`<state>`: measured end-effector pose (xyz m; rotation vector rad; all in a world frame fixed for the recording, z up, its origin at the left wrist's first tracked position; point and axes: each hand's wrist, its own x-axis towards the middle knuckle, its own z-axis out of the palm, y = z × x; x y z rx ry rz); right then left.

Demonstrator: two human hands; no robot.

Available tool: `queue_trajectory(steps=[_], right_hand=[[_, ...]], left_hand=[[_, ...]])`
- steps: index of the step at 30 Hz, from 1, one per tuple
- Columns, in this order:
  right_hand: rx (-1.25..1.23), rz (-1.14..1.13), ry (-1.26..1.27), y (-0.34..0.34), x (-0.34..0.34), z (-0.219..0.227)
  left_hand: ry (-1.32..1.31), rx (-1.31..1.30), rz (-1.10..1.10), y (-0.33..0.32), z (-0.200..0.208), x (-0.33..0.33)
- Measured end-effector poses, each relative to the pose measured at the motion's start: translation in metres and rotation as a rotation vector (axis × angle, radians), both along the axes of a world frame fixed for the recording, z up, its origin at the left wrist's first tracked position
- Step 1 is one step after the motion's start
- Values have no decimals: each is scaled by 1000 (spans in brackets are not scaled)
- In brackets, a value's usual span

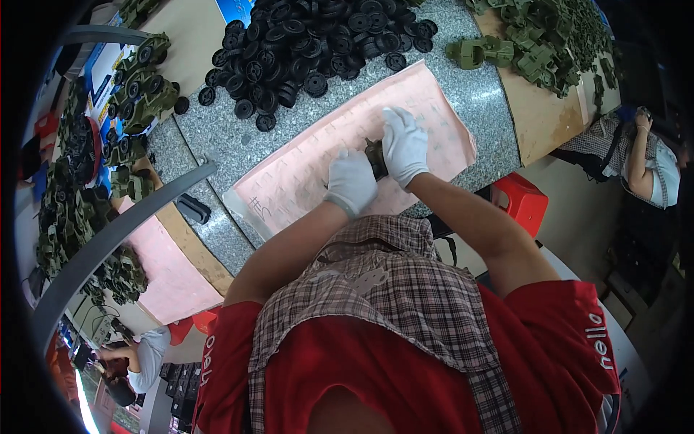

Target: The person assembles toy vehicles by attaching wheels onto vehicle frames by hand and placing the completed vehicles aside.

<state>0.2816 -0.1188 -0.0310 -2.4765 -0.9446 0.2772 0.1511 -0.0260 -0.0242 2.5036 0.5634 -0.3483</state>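
Note:
Both my hands wear white gloves and meet over a pink paper sheet [318, 155] on the speckled grey table. My left hand [352, 181] and my right hand [403, 145] together grip a small dark green toy vehicle part [375, 155], mostly hidden between the gloves. A large heap of black toy wheels [303, 43] lies just beyond the sheet.
Olive green toy body parts [538, 40] are piled at the far right on a wooden board. Assembled green toy vehicles [141, 79] sit at the left, with more heaped lower left [69, 217]. A red stool [522, 200] stands to my right. Other people sit at the right edge [647, 159] and lower left [137, 358].

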Motion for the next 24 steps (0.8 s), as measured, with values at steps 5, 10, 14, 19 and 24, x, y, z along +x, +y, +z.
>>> queue_trajectory(steps=[5,10,14,19,24], right_hand=[[-2,-20,-6,2,0,-10],[356,1,-154,40,68,-13],[237,-67,-229,86,130,-13],[-40,42,-174,100,159,-23],[141,-51,-66,74,175,-25]], left_hand=[[20,25,8,3,7,3],[77,-27,17,8,14,-1],[188,-117,35,25,29,1],[198,-463,167,41,40,-8],[190,-730,303,40,23,-20]])
